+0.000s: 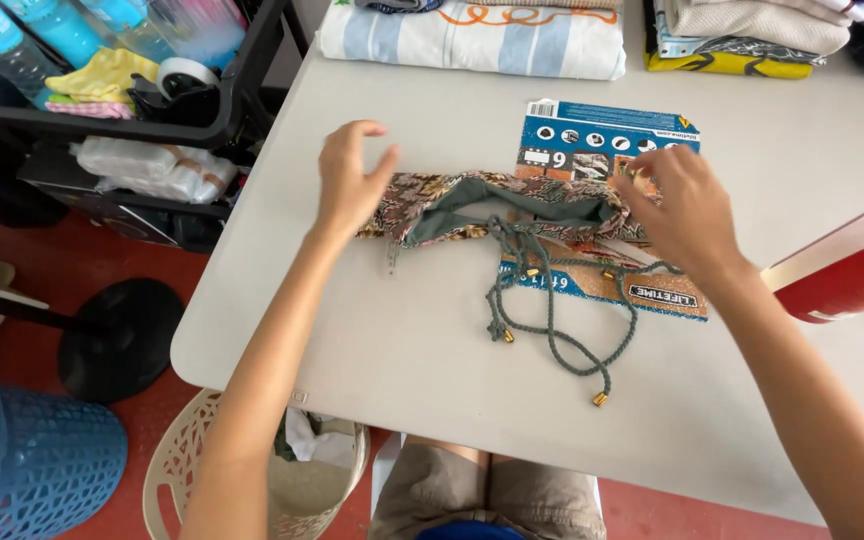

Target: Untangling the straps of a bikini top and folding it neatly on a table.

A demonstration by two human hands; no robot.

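While both hands rest on the patterned garment (512, 205) at frame centre, the left hand (349, 180) lies half-open on its left end. The right hand (680, 205) pinches its right end, above the green cords (552, 300).

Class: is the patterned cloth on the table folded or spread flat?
Folded: the patterned cloth forms a narrow band, grey lining showing inside.

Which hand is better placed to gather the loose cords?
Probably right: the right hand rests on the garment beside where the cords trail out; the left hand sits at the far end.
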